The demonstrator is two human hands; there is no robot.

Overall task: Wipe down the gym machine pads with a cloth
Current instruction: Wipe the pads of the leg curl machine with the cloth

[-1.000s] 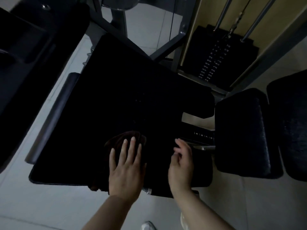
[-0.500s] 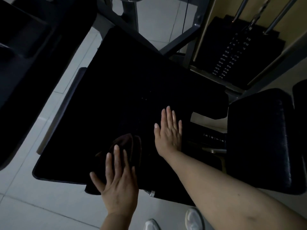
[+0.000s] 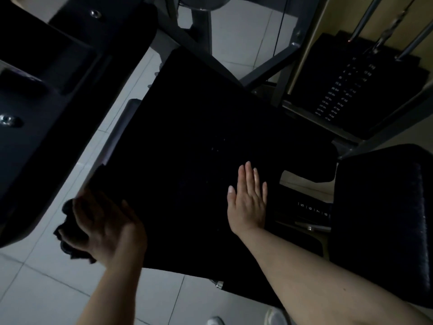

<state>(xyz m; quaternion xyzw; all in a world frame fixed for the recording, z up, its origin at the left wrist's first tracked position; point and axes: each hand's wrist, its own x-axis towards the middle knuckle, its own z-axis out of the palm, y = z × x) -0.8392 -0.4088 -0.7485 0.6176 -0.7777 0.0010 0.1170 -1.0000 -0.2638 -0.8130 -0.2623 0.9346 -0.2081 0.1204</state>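
A large black seat pad fills the middle of the head view. My left hand is at the pad's near left corner, blurred by motion, with a dark cloth under its fingers; the cloth hangs partly over the pad's edge. How the fingers lie on the cloth is too blurred to tell. Near the pad's right side, my right hand lies flat on the surface with straight fingers.
A second black pad stands to the right. Another dark padded part looms at the left. The weight stack and its guide rods stand at the back right. Grey frame bars cross behind the pad. Light floor tiles lie below.
My left hand has swept the cloth leftward from the pad's near middle to its left corner. My right hand stays flat on the pad's right side.
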